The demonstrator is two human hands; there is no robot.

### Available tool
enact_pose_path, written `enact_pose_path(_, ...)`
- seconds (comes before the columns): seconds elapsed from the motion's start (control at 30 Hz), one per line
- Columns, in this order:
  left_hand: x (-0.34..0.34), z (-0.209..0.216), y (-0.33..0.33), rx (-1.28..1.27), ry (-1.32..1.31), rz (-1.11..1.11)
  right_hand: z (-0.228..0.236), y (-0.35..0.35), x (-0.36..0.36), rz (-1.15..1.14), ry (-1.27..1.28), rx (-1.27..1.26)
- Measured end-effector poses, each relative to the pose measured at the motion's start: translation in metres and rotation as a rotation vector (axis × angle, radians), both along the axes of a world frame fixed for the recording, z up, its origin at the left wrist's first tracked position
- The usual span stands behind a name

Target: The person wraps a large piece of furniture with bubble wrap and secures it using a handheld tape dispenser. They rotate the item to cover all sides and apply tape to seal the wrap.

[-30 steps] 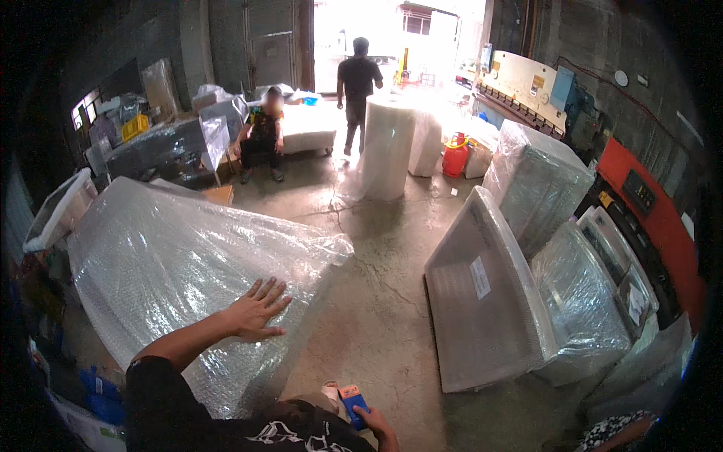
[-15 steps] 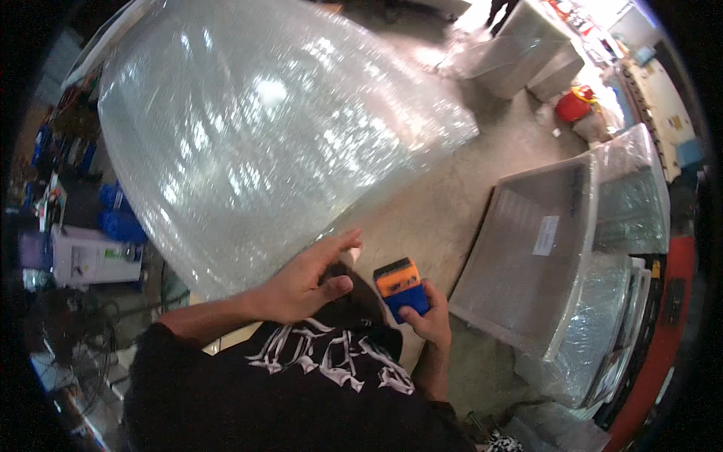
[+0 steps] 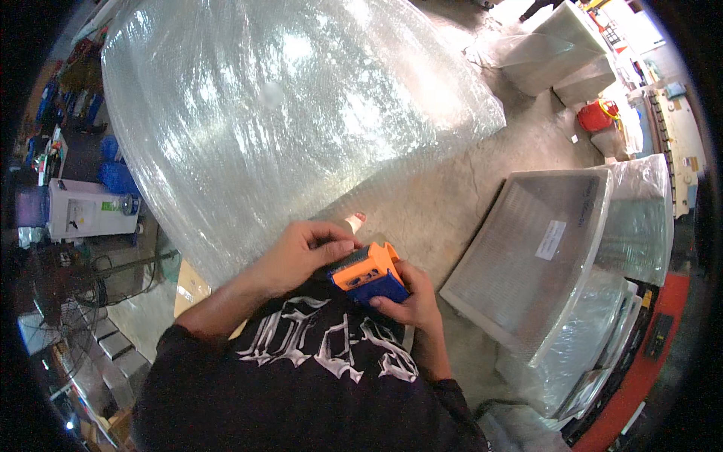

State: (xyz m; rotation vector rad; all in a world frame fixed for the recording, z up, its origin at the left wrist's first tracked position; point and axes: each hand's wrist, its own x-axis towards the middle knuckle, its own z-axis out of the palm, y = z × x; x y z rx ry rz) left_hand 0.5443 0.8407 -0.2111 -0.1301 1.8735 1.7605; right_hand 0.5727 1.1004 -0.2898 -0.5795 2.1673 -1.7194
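An orange and blue hand-held piece (image 3: 367,273), boxy with a dark strip along one edge and a rounded notch at its right end, is held in front of my shirt. I cannot tell its exact kind. My right hand (image 3: 410,300) grips it from the right, thumb on the blue part and fingers behind. Close against its dark edge, my left hand (image 3: 305,256) has its fingers curled and thumb and fingertips pressed together; whatever is between them is hidden. Beyond my hands spreads a large bulky item in clear bubble wrap (image 3: 248,128).
Wrapped panels (image 3: 527,248) lean in a row at the right, beside a red beam (image 3: 663,339). Farther back stand a wrapped block (image 3: 553,53) and a red bucket (image 3: 599,115). A white machine (image 3: 90,211) and a fan (image 3: 75,294) are at the left.
My right hand has brought the orange and blue piece left and tilted it. The left hand has gone from spread fingers to curled ones at its dark edge. The view has shifted slightly.
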Motion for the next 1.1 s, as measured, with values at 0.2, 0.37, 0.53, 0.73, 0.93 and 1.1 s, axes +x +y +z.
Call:
enact_pose_path(0.2,-0.035,-0.009,-0.012,-0.505,0.495,0.221,0.013,-0.021,-0.008,-0.122,-0.211,0.138)
enact_pose_path(0.37,-0.078,-0.029,-0.049,-1.165,1.126,0.165,-0.044,-0.033,-0.042,-0.071,-0.227,0.177)
enact_pose_path(0.53,-0.082,-0.027,-0.031,-1.335,1.183,0.181,-0.117,-0.037,-0.051,-0.055,-0.215,0.044)
enact_pose_path(0.73,-0.029,-0.054,0.007,-1.201,1.187,-1.023,-0.153,-0.052,-0.056,-0.075,-0.127,-0.028)
enact_pose_path(0.93,-0.023,-0.094,0.019,-2.132,1.356,-1.680,-0.187,-0.025,-0.037,-0.097,-0.315,0.339)
enact_pose_path(1.1,-0.011,-0.070,0.017,-2.105,1.241,-1.774,-0.093,-0.032,-0.054,0.014,-0.277,0.744)
